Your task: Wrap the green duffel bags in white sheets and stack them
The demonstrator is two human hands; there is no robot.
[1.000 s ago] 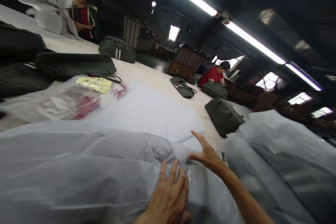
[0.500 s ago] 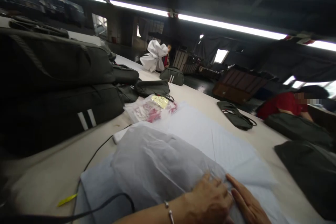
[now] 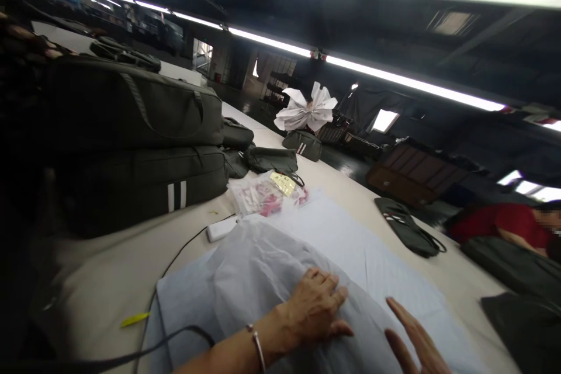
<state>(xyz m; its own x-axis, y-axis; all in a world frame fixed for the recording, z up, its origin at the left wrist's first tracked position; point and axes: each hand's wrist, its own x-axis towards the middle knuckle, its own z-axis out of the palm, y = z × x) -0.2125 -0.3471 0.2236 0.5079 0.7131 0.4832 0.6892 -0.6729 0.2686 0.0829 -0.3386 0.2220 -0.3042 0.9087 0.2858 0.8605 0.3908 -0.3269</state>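
A thin translucent whitish sheet or bag (image 3: 263, 266) covers a bulky shape in front of me; what lies inside is hidden. My left hand (image 3: 315, 307), with a bracelet at the wrist, rests on top of it, fingers bent and thumb apart. To the right, my right hand (image 3: 414, 339) hovers by the wrapping's edge with thumb and fingers spread, holding nothing. Flat pale-blue sheets (image 3: 394, 269) lie under and beyond the wrapping. A dark strap (image 3: 175, 340) runs in from the lower left across the near side.
Stacked dark green bags (image 3: 140, 181) stand at the left. A clear packet with a yellow label (image 3: 258, 193) and a white box-like device (image 3: 221, 228) with a cord lie ahead. More bags (image 3: 407, 228) sit rightward, near a person in red (image 3: 495, 225). A yellow strip (image 3: 135, 319) lies nearby.
My left hand has moved left and up over the wrapping, away from its edge. My right hand has opened wider and come apart from the left. The view has tilted upward.
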